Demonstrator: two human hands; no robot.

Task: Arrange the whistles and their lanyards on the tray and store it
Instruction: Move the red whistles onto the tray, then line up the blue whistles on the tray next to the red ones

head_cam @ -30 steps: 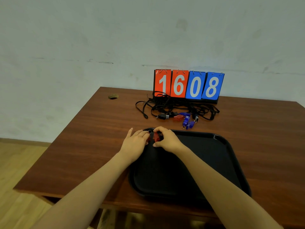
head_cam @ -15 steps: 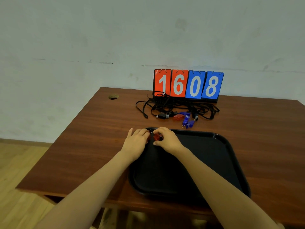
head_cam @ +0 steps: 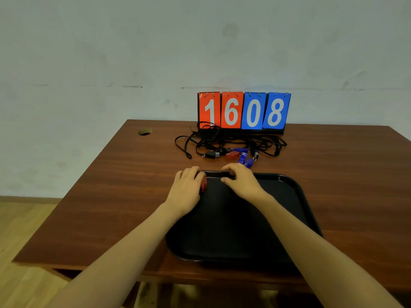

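Note:
My left hand holds a red whistle at the far-left corner of the black tray. My right hand hovers over the tray's far rim, thumb and forefinger curled toward each other. Whether something dark is pinched there does not show against the black tray. Beyond the tray lies a tangle of black lanyards. In it are a black whistle, another red whistle and blue whistles.
A flip scoreboard reading 1608 stands at the back of the brown table, against the wall. A cable hole sits at the table's far left. The wooden floor shows to the left.
My hands were together around the red whistle. Now they have drawn apart: the left keeps the whistle at the tray's corner, and the right has shifted right along the far rim.

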